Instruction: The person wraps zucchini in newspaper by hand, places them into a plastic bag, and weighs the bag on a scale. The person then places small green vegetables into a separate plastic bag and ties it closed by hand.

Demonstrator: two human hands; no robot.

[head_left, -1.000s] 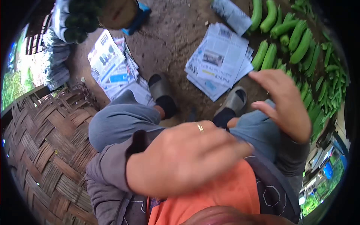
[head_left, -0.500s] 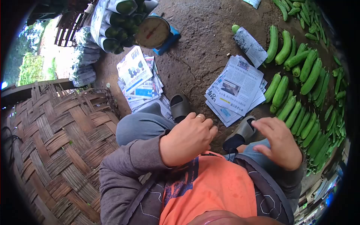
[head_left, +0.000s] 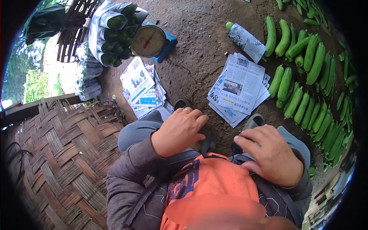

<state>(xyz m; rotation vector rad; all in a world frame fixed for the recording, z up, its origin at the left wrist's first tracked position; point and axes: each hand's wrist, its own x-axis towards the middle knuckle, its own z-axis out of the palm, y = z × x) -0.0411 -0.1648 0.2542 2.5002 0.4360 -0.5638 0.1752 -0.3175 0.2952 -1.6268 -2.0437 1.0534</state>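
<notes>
My left hand (head_left: pixel 180 128) hovers above my lap with fingers bent and thumb apart; nothing shows in it. Above my other knee, my right hand (head_left: pixel 270 155) is loosely curved, thumb away from the fingers, also without a visible object. Beyond the left hand lies a messy newspaper pile (head_left: pixel 138 82). A second newspaper stack (head_left: pixel 239 86) sits past the right hand, between it and a newspaper-wrapped vegetable (head_left: pixel 247 43) with one green end sticking out. Rows of long green, cucumber-like vegetables (head_left: pixel 284 84) spread over the ground at the right.
A blue-based scale (head_left: pixel 148 41) with a round plate stands at the back. Beside it is a bundle of paper-wrapped green vegetables (head_left: pixel 115 36). More wrapped bundles (head_left: pixel 90 73) are behind that. A woven mat (head_left: pixel 69 153) fills the left side.
My left hand has shifted left and its thumb now shows apart. My right hand has moved left and lower, its fingers more bent. The whole view has shifted slightly.
</notes>
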